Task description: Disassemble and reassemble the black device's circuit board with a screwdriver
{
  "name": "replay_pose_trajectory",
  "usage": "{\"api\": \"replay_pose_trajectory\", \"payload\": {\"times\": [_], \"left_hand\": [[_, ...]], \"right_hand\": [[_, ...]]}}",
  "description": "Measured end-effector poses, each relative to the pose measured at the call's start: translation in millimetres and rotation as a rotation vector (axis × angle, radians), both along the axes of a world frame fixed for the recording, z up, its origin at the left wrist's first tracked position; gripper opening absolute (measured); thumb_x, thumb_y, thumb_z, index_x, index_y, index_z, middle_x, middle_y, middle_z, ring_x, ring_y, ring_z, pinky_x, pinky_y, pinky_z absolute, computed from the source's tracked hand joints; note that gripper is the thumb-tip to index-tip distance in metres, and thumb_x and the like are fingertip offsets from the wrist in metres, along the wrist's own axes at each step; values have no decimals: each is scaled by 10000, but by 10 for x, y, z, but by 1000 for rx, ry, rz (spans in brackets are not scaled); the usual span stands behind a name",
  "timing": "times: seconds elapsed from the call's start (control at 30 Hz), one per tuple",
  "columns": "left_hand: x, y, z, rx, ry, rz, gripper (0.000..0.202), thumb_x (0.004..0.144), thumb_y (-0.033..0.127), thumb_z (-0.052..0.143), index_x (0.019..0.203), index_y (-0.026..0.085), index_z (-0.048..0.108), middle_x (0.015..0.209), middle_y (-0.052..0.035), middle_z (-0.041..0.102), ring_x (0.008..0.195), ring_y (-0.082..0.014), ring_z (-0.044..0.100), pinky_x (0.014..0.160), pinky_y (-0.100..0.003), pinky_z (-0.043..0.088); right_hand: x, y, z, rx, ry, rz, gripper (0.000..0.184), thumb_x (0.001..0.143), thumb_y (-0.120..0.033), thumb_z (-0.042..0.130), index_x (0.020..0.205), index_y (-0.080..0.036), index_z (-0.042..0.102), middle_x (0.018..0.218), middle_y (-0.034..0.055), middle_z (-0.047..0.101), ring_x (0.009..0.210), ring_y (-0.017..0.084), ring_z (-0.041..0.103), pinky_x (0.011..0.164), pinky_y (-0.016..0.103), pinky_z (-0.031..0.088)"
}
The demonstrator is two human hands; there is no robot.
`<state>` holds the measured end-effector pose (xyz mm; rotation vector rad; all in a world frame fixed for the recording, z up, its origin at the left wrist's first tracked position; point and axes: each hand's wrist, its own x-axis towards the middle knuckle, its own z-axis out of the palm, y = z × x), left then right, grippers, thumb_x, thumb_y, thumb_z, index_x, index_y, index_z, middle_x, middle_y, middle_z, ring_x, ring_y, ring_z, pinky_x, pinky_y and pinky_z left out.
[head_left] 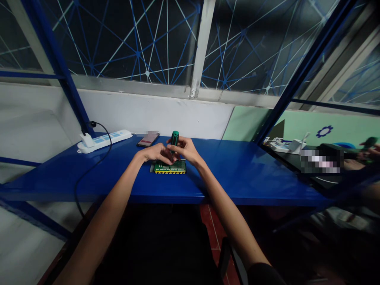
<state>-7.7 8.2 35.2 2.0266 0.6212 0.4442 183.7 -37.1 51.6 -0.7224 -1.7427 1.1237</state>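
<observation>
A green circuit board with a row of yellow-edged ports along its near side lies on the blue table. My right hand is wrapped round the dark green handle of a screwdriver, which stands upright over the board. The screwdriver's tip is hidden by my fingers. From the other side my left hand reaches over the board's far edge, its fingers curled in close to the screwdriver's lower end. Whatever those fingertips pinch is too small and covered to make out.
A phone lies behind the board to the left. Farther left is a white power strip with a black cable hanging over the blue table's front edge. At far right, a person's hand shows beside a black work surface.
</observation>
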Motion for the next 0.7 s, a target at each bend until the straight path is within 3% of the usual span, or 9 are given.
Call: {"api": "replay_pose_trajectory", "payload": {"times": [0.17,0.57,0.7], "left_hand": [[-3,-4,19,31,3,-9,200,698,309,808,838,172,772,849,-62,761,827,-190,697,838,-335,521],[27,-3,-21,-10,-11,61,289,633,305,849,857,148,755,825,-72,756,797,-204,703,809,-345,536],[7,-10,3,-16,-25,-6,261,689,309,820,901,168,758,890,-79,760,862,-212,704,840,-357,532]], "right_hand": [[2,-6,12,-6,-2,-2,444,714,-420,748,1061,-160,657,704,4,657,460,121,577,396,252,399],[-4,-25,18,9,-6,-4,416,722,-422,746,1042,-173,652,667,-13,629,432,104,548,384,245,389],[-1,-21,14,-3,-19,-13,411,729,-436,740,1036,-180,644,679,-5,640,443,116,571,391,251,400]]}}
